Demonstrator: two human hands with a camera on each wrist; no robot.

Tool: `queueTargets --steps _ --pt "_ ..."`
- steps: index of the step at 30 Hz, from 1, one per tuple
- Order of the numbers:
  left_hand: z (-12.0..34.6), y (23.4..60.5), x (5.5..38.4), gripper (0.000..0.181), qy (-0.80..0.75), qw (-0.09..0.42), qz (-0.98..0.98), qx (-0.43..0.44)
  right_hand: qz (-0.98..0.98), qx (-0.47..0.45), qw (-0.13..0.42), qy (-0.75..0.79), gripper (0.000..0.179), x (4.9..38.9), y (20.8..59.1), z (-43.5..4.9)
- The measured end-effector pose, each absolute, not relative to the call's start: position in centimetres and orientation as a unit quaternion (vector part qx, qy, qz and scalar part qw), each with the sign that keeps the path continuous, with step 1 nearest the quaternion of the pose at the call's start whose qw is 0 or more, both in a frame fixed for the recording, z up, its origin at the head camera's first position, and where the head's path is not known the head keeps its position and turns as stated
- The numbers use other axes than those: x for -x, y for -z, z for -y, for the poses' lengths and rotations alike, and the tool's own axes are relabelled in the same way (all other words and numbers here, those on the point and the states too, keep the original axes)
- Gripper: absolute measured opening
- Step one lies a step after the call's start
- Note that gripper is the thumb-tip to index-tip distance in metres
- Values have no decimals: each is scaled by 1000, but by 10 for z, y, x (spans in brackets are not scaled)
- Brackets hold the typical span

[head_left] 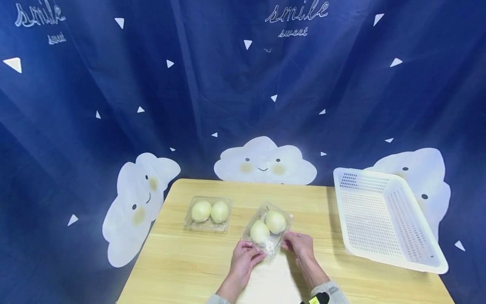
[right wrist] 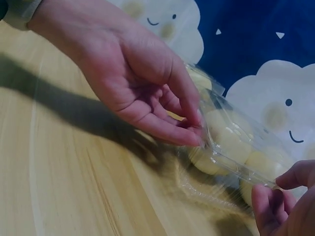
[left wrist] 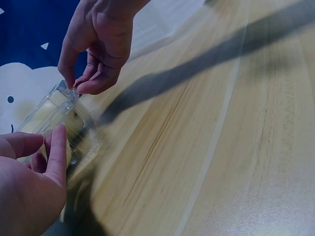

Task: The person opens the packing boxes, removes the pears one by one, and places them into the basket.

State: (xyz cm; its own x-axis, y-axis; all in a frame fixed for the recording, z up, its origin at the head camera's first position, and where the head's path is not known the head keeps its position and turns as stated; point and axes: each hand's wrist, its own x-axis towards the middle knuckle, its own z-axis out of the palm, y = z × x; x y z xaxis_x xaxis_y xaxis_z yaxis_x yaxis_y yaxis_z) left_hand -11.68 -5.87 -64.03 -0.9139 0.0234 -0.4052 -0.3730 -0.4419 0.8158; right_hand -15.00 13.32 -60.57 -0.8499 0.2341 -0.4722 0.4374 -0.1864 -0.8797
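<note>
Two pale yellow pears (head_left: 260, 232) with stems sit in a clear plastic box (head_left: 270, 248) at mid-table, turned askew. My left hand (head_left: 244, 261) pinches the box's near-left edge between thumb and fingers. At its right edge, my right hand (head_left: 301, 248) pinches the plastic with thumb and fingertips. In the right wrist view, the right hand (right wrist: 142, 83) grips a corner of the thin, shiny plastic, while the left hand (right wrist: 290, 201) holds the same edge further along. The left wrist view shows the box (left wrist: 69, 105) tilted between both hands, its pears partly hidden.
A second clear box (head_left: 206, 226) with two similar pears lies to the left on the wooden table (head_left: 182, 261). A white perforated plastic basket (head_left: 370, 219) stands at the right. Behind the table hangs a blue curtain (head_left: 228, 84) with cloud prints.
</note>
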Motion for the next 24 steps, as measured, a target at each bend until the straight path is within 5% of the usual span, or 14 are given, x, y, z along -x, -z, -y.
queueTargets --steps 24 --pt "54 640 114 31 -834 118 -513 163 -632 -257 89 726 15 146 606 -128"
